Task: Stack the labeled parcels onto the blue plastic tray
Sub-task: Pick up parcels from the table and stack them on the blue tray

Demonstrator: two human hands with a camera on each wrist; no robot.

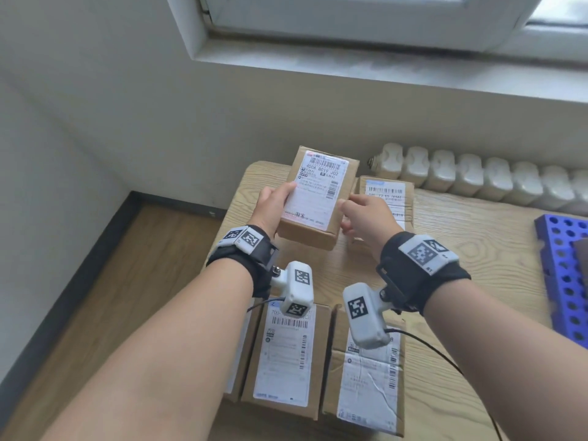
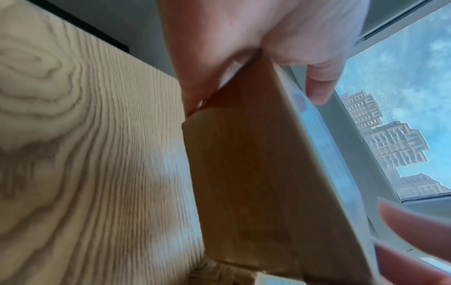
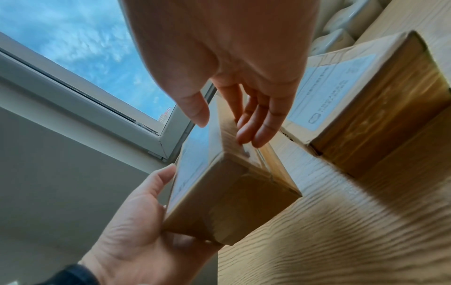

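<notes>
The labeled parcel point(image 1: 321, 195) sits raised off the wooden table point(image 1: 461, 249), caught between the 2 hands. The left hand point(image 1: 273, 206) grips it along its left edge: the thumb lies on the white shipping label on top, and in the right wrist view the palm point(image 3: 136, 227) cups the parcel's lower near corner with the fingers wrapped beneath. The parcel is tilted, its far end higher than its near end.

The right hand point(image 1: 366, 218) is at the parcel's right edge. Its fingers point(image 3: 258, 123) are straight and loose, their tips lying against the taped brown side of the parcel, with the thumb spread apart over the labeled face; it does not clamp the box.

Just beyond the right hand, a 2nd parcel point(image 1: 386, 194) lies flat on the table, label up, partly hidden by that hand. Nearer than both wrists, 2 more parcels point(image 1: 286, 354) lie side by side at the table's near edge, with a sliver of another at their left.

Well to the right of the right hand, at the frame edge, lies the blue plastic tray point(image 1: 563, 272), perforated with round holes, with something brown resting on it, cut off by the frame. A white radiator point(image 1: 477, 176) runs along the wall beyond the table, under a window point(image 1: 350, 17).
</notes>
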